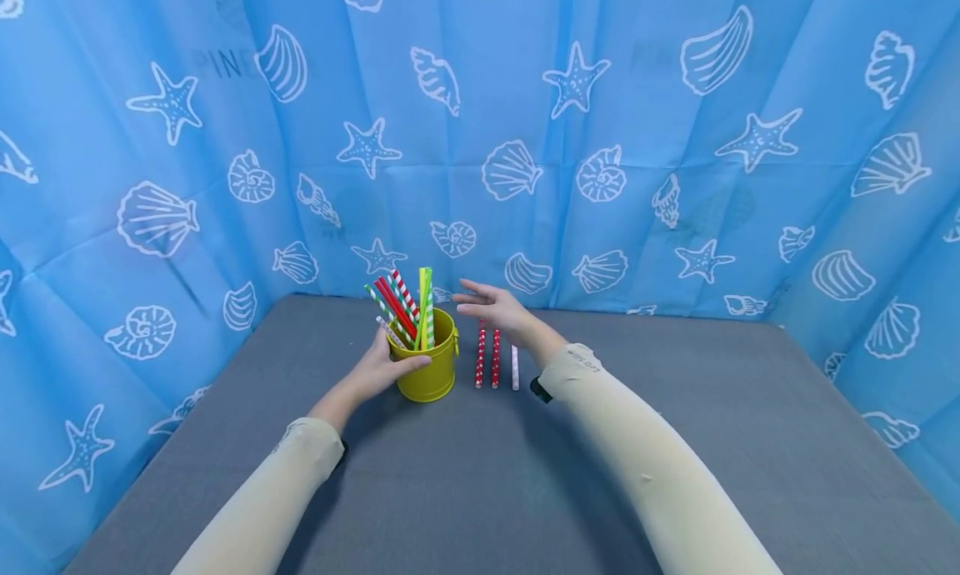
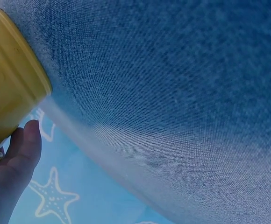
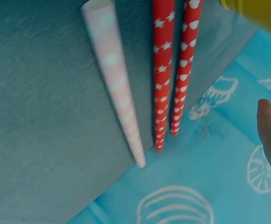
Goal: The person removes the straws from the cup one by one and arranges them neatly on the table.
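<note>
Straws (image 1: 397, 303) stand bunched in a yellow bucket (image 1: 432, 379), its left side gripped by the left hand (image 1: 380, 367). Right of the bucket, the right hand (image 1: 504, 310) hovers empty, fingers extended, near three loose straws (image 1: 496, 367). A hard pull by the left hand could tip the bucket, spilling its bunch.

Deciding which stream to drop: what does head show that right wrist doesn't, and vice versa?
Head only: left hand gripping the yellow bucket, straws standing in it, both sleeves.
Right wrist only: a legible star print on one red straw.
Both: that straw, another red straw, a pale straw, gray table, right hand, blue curtain, bucket (only partly in right wrist).
</note>
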`<control>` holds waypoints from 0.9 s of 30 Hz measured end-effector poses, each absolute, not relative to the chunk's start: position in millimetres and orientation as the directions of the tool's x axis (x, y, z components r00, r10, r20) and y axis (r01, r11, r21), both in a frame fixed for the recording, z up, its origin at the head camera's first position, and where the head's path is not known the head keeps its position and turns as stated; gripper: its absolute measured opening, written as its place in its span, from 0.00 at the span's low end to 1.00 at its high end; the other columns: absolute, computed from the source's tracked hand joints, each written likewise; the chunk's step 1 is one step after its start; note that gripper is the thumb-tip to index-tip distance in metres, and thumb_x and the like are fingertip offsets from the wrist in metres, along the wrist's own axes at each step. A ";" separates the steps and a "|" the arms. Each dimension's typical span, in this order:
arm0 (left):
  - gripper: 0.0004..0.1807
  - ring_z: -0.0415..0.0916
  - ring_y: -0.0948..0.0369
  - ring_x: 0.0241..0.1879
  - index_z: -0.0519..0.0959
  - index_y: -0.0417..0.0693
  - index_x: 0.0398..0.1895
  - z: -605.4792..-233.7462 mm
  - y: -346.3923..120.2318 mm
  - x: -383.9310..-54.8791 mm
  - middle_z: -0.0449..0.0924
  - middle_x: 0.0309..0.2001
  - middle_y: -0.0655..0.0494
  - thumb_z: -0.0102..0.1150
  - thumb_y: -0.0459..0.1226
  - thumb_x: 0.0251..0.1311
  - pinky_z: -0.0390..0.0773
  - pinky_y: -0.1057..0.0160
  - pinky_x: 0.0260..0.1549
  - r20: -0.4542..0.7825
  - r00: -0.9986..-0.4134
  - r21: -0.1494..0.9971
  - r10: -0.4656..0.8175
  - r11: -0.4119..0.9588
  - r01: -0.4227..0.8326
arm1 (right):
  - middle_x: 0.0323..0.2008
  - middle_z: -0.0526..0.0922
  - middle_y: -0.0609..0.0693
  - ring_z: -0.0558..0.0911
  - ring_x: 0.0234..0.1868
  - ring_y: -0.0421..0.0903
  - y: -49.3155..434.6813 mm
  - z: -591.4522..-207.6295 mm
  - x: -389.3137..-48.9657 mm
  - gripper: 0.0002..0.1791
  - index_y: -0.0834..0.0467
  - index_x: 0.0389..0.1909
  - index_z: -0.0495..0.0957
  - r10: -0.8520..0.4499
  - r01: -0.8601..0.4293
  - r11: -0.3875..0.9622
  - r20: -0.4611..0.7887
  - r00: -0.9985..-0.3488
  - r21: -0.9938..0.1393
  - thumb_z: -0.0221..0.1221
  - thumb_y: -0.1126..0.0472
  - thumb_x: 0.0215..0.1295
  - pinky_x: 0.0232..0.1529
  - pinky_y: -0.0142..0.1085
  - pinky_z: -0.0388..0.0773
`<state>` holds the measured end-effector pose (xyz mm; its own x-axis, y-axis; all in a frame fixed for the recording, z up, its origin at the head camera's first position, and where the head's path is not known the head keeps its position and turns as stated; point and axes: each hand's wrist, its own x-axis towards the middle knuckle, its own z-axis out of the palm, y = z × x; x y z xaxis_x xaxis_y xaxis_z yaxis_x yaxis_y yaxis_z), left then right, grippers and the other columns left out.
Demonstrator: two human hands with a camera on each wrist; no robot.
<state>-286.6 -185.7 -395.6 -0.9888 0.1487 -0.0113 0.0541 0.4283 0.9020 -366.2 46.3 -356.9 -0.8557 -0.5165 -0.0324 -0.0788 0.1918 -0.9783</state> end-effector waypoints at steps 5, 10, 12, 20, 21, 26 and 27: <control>0.56 0.49 0.44 0.71 0.34 0.48 0.76 -395.9 -186.9 -286.4 0.44 0.74 0.40 0.65 0.51 0.60 0.48 0.39 0.67 -0.014 -0.988 0.902 0.153 0.429 0.053 | 0.66 0.71 0.51 0.63 0.70 0.52 32.7 -356.8 -366.8 0.34 0.49 0.75 0.56 -0.520 -0.055 0.182 -0.049 -0.853 -0.982 0.56 0.59 0.71 0.67 0.55 0.58; 0.55 0.49 0.45 0.71 0.34 0.49 0.76 -396.1 -186.8 -286.0 0.44 0.74 0.41 0.64 0.50 0.60 0.49 0.39 0.67 -0.011 -0.986 0.906 0.165 0.419 0.060 | 0.67 0.71 0.49 0.63 0.70 0.51 18.2 -355.0 -366.2 0.35 0.47 0.75 0.56 -0.514 -0.030 0.181 -0.068 -0.855 -0.983 0.57 0.58 0.70 0.67 0.55 0.59; 0.55 0.50 0.45 0.71 0.35 0.49 0.76 -396.7 -186.9 -285.9 0.44 0.74 0.42 0.65 0.49 0.60 0.49 0.39 0.67 -0.004 -0.985 0.909 0.170 0.411 0.067 | 0.67 0.70 0.49 0.64 0.70 0.50 13.1 -354.6 -365.9 0.35 0.46 0.75 0.57 -0.504 -0.024 0.184 -0.074 -0.860 -0.983 0.58 0.57 0.70 0.67 0.54 0.60; 0.55 0.51 0.44 0.69 0.37 0.46 0.75 -399.2 -187.4 -286.9 0.46 0.73 0.40 0.66 0.51 0.58 0.51 0.38 0.67 0.034 -0.983 0.912 0.178 0.396 0.103 | 0.67 0.70 0.53 0.67 0.68 0.51 -2.2 -356.4 -368.7 0.33 0.47 0.74 0.59 -0.462 0.017 0.146 -0.083 -0.883 -0.989 0.58 0.60 0.70 0.65 0.53 0.62; 0.56 0.51 0.44 0.69 0.36 0.46 0.75 -399.2 -187.5 -286.8 0.46 0.73 0.40 0.66 0.51 0.58 0.51 0.38 0.66 0.038 -0.983 0.912 0.179 0.395 0.107 | 0.67 0.70 0.53 0.67 0.68 0.51 -3.3 -356.6 -369.1 0.33 0.48 0.73 0.60 -0.458 0.021 0.141 -0.084 -0.885 -0.990 0.58 0.61 0.69 0.65 0.53 0.63; 0.55 0.51 0.45 0.69 0.36 0.47 0.75 -398.0 -187.5 -286.2 0.45 0.73 0.41 0.66 0.50 0.59 0.51 0.39 0.67 0.043 -0.982 0.918 0.184 0.381 0.112 | 0.64 0.74 0.53 0.71 0.65 0.50 -5.7 -355.0 -368.2 0.32 0.49 0.72 0.63 -0.422 0.033 0.138 -0.089 -0.902 -0.990 0.59 0.61 0.68 0.63 0.52 0.66; 0.54 0.51 0.45 0.70 0.35 0.48 0.75 -397.5 -187.7 -286.3 0.45 0.73 0.41 0.65 0.48 0.60 0.50 0.40 0.67 0.040 -0.982 0.919 0.187 0.379 0.110 | 0.63 0.74 0.53 0.71 0.65 0.50 -5.9 -354.5 -367.9 0.32 0.49 0.72 0.63 -0.415 0.033 0.138 -0.088 -0.906 -0.990 0.60 0.61 0.68 0.63 0.52 0.66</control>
<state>-286.3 -187.7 -397.5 -0.9815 0.1870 0.0399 0.1095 0.3787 0.9190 -367.9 -5.9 -354.5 -0.9057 -0.4147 -0.0881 0.0331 0.1381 -0.9899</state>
